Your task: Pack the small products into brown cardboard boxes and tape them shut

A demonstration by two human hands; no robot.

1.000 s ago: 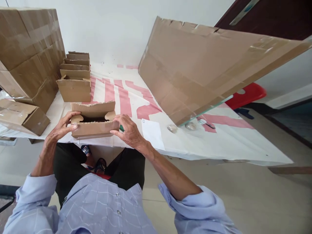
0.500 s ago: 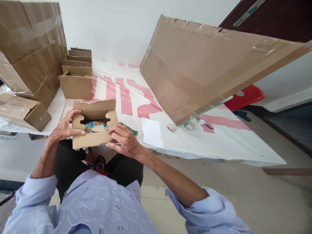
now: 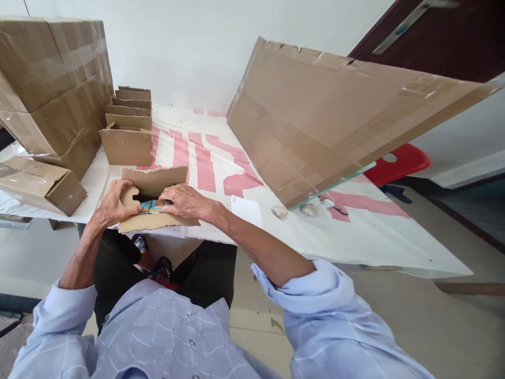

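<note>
A small cardboard box (image 3: 160, 222) with its top flaps raised is held at the table's front edge, over my lap. My left hand (image 3: 114, 202) grips its left end, the thumb at the near side of the side flap. Inside lies a packet with blue and yellow print (image 3: 148, 205), partly covered. My right hand (image 3: 183, 201) is over the box's right end, its fingers curled down into the opening beside the packet. Its fingertips are hidden, so what they pinch cannot be made out. The right side flap is hidden under this hand.
Open cardboard boxes (image 3: 127, 147) stand in a row behind. Large taped cartons (image 3: 51, 79) are stacked at left, with a smaller closed box (image 3: 43, 181) in front. A big cardboard panel (image 3: 315, 121) leans at right. White paper (image 3: 246, 209) lies on the table; a red chair (image 3: 400, 164) stands beyond.
My right hand has moved from the right flap's outer side to over the opening, fingers now inside. The box sits slightly farther back and tilted. My left hand keeps its grip.
</note>
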